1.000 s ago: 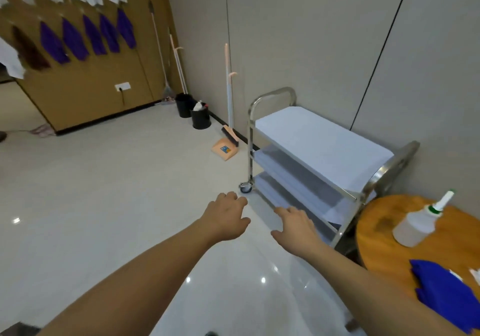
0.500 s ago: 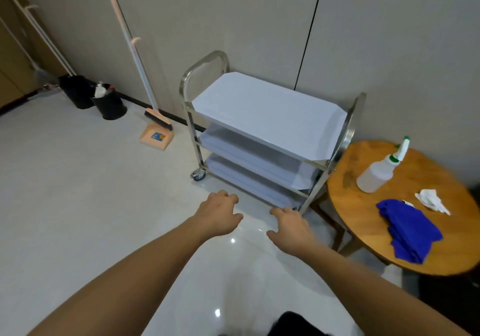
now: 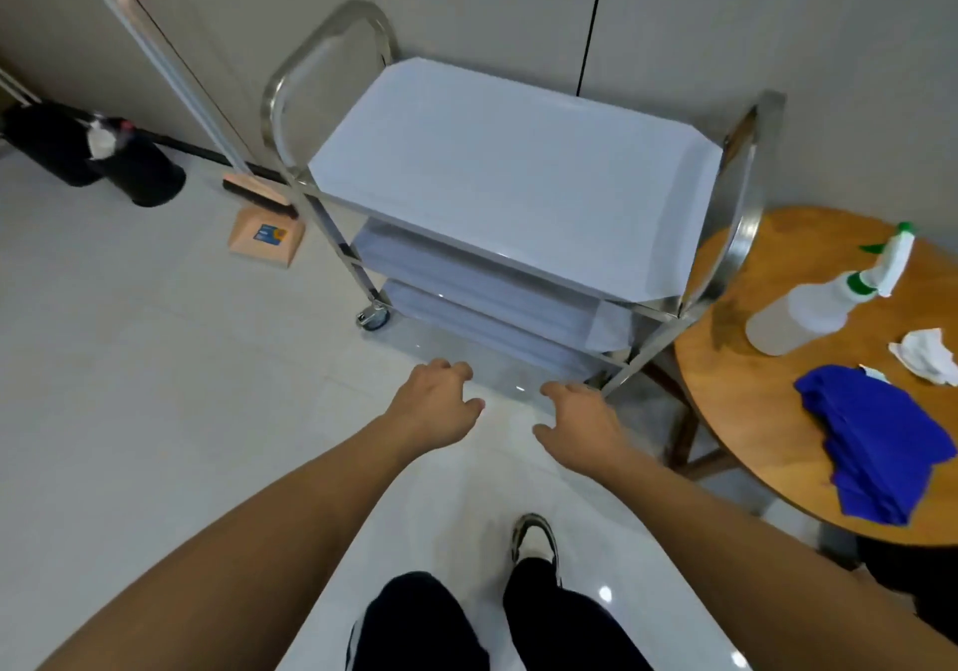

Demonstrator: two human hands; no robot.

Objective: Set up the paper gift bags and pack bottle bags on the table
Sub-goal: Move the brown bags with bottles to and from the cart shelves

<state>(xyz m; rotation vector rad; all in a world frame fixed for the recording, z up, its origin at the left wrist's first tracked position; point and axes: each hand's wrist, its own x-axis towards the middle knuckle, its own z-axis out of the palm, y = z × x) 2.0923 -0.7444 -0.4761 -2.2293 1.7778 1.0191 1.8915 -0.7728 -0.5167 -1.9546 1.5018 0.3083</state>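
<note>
No gift bags or bottle bags are in view; the round wooden table [image 3: 736, 411] carries only a spray bottle [image 3: 808, 310] and blue cloth [image 3: 876, 442]. Left hand [image 3: 435, 408] and right hand [image 3: 580, 424] hang loosely curled, holding nothing, before the steel trolley [image 3: 746, 204]. Judged stage: approach; next, locate the bags

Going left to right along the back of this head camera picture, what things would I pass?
Black bins → broom and dustpan → steel cart → round wooden table → spray bottle → white crumpled wipe.
</note>
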